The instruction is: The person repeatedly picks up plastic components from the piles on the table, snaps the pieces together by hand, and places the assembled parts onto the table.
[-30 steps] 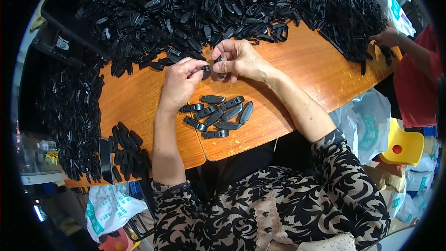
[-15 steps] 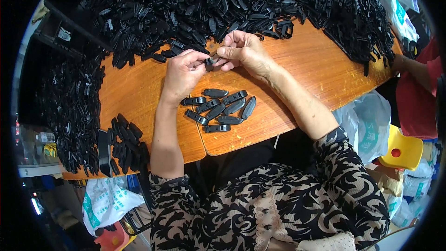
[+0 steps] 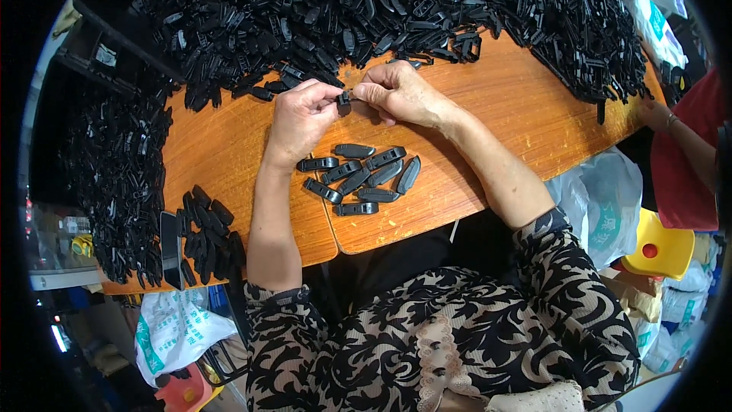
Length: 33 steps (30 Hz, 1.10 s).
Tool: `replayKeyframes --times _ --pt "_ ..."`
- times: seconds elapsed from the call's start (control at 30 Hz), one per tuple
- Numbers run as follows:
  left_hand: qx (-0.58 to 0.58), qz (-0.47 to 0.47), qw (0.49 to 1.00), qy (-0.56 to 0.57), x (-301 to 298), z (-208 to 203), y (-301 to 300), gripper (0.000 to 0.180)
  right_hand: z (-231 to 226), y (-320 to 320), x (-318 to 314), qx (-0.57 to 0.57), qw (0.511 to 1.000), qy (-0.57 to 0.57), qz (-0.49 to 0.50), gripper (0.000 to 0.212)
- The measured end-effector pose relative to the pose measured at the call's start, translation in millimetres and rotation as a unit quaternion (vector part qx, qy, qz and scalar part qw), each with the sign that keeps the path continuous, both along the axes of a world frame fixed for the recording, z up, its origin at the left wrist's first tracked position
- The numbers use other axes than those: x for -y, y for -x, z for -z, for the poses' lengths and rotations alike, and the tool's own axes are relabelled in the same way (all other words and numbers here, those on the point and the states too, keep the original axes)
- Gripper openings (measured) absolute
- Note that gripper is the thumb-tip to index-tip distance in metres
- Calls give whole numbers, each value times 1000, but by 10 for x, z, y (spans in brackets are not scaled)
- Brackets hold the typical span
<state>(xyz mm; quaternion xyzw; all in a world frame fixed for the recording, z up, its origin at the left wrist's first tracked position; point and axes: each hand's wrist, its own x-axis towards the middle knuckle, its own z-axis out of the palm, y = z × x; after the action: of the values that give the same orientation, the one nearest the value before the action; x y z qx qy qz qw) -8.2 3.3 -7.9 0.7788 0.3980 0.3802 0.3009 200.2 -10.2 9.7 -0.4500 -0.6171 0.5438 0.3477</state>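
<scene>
Above the middle of the wooden table (image 3: 457,145), my left hand (image 3: 301,123) pinches a small black plastic piece (image 3: 344,102) between thumb and fingers. From the other side my right hand (image 3: 404,95) meets it with thumb and curled fingers pressed together. Whether the right fingers grip the same piece or a separate small part cannot be made out. Just nearer to me than the hands lies a loose group of several oblong black plastic pieces (image 3: 353,181), some showing slots, others a smooth rounded back.
Heaped black plastic parts (image 3: 320,15) cover the table's far side and left side. Beside a dark flat phone-like object (image 3: 171,248) sits a smaller black pile (image 3: 207,225). At right, another person's hand (image 3: 654,114) rests by the heap; plastic bags (image 3: 602,198) and a yellow stool (image 3: 659,244) stand below.
My right hand has closed in, its raised fingers now curled down toward the piece. The left hand stays nearly still. The other person's arm at right has shifted slightly.
</scene>
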Motion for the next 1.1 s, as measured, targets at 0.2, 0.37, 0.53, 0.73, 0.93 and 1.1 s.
replayKeyframes --times 0.2,0.37,0.53,0.73,0.93,1.1 --pt "-5 24 1000 -4 -26 -17 23 17 90 18 -47 -5 999 12 -30 30" --pt "18 69 996 -50 -83 -45 -74 17 111 18 -13 80 993 -81 41 28" --pt "34 84 996 5 -64 -57 -14 29 441 183 -76 67 978 -178 84 45" --pt "155 50 985 57 74 -146 -60 24 138 16 98 -150 982 76 -81 37" --pt "106 59 986 119 156 -371 28 34 285 122 21 -78 996 6 -42 38" --pt "25 60 982 175 146 -302 130 14 364 51 -61 115 964 -226 -83 49"
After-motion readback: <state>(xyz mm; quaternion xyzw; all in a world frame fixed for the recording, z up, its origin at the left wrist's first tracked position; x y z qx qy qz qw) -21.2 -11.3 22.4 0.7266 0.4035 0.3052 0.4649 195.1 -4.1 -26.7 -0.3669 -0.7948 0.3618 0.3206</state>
